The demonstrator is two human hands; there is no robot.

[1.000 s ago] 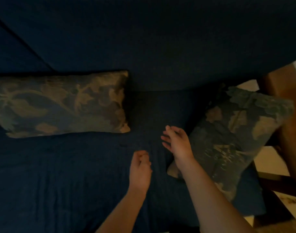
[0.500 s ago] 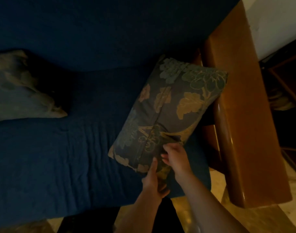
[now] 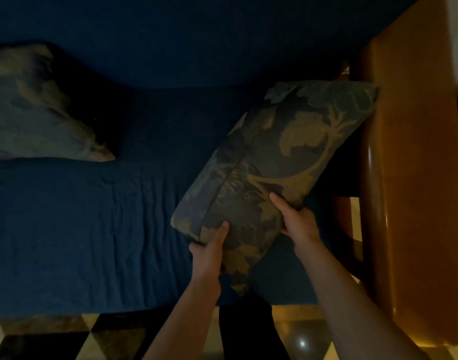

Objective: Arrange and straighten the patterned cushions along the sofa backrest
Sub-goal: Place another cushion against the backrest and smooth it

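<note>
Both hands on the near end of the cushion [image 3: 282, 162] at the sofa's right end: left hand [image 3: 209, 249] with fingers [image 3: 224, 229] curled over the lower left corner, right hand [image 3: 299, 222] closed on the lower right edge. Lying skewed, far corner up against the wooden armrest [image 3: 404, 178], near corner hanging past the front edge of the seat [image 3: 92, 229]. Second cushion [image 3: 33, 107] leaning on the backrest [image 3: 196, 40] at the left end, well apart.

Risks, as judged from here:
- Grip at one end only, so a soft, floppy far end likely to sag or fold when lifted, landing creased rather than square.
- Far corner liable to snag on the armrest if swung round without lifting clear.
- Overhanging corner prone to slip off the front edge to the floor [image 3: 300, 339] if either hold loosens.
- Dim light, so alignment hard to judge by eye.
</note>
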